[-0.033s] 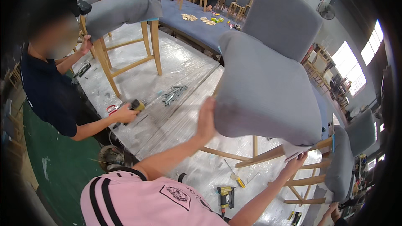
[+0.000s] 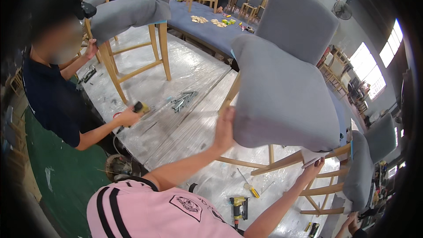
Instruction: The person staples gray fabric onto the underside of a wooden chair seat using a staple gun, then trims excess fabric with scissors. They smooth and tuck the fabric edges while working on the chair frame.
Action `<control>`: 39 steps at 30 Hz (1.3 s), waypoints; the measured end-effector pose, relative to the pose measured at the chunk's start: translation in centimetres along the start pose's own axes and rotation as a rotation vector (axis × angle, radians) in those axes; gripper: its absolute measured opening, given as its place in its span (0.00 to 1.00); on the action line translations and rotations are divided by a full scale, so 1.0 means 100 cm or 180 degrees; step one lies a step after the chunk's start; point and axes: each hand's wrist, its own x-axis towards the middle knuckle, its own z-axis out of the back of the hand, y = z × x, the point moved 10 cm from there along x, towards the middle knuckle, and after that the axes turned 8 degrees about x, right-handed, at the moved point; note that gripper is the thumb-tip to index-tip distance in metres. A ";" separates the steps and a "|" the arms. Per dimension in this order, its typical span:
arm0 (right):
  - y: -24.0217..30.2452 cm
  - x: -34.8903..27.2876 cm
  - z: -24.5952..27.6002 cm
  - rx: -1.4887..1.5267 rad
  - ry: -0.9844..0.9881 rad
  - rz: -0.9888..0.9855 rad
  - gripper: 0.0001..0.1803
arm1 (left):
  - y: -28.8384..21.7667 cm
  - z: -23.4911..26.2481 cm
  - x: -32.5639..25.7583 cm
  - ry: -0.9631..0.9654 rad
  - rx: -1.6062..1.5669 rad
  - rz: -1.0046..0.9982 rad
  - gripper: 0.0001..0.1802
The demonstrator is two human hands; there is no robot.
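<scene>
A wooden-legged bar chair with a grey fabric seat (image 2: 286, 97) and backrest (image 2: 297, 22) stands tilted before me. My left hand (image 2: 224, 128) lies against the left front corner of the seat, its fingers stretched out along the side; its thumb is partly hidden. At the right front corner, below the seat edge, my right hand (image 2: 313, 167) has its fingers closed on a pale fabric flap (image 2: 312, 156). A yellow and black staple gun (image 2: 238, 208) and a screwdriver (image 2: 252, 189) lie on the table below the chair.
On the left a co-worker holds a yellow power tool (image 2: 140, 107) beside another grey chair (image 2: 128, 15). Bolts (image 2: 184, 100) lie piled on the plastic-covered table (image 2: 194, 72). A further grey chair (image 2: 356, 172) is at the right, near another person's hands (image 2: 352, 222).
The seat has shifted slightly right, and my left hand has moved right with it. More of the chair's left leg shows. My right hand keeps its place at the flap.
</scene>
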 end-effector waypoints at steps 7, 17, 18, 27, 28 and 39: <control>-0.039 -0.068 0.013 0.1085 -0.0715 -0.0781 0.21 | -0.002 -0.102 -0.069 0.1495 -0.0331 0.0529 0.11; 0.077 -0.193 -0.051 0.1082 -0.0808 -0.1056 0.17 | 0.006 -0.055 -0.101 0.1597 0.0289 0.0687 0.15; 0.083 -0.191 -0.063 0.1170 -0.0433 -0.1071 0.16 | -0.001 -0.051 -0.105 0.1610 0.0416 0.0663 0.17; 0.083 -0.207 -0.072 0.1432 0.0320 -0.1530 0.28 | 0.012 -0.054 -0.133 0.2508 0.0960 0.1296 0.22; 0.087 -0.209 -0.073 0.1450 0.0369 -0.1547 0.27 | 0.012 -0.051 -0.135 0.2513 0.0928 0.1341 0.21; 0.141 -0.197 -0.075 0.1314 0.0610 -0.1117 0.19 | -0.046 -0.073 -0.114 0.2211 0.0739 0.0578 0.13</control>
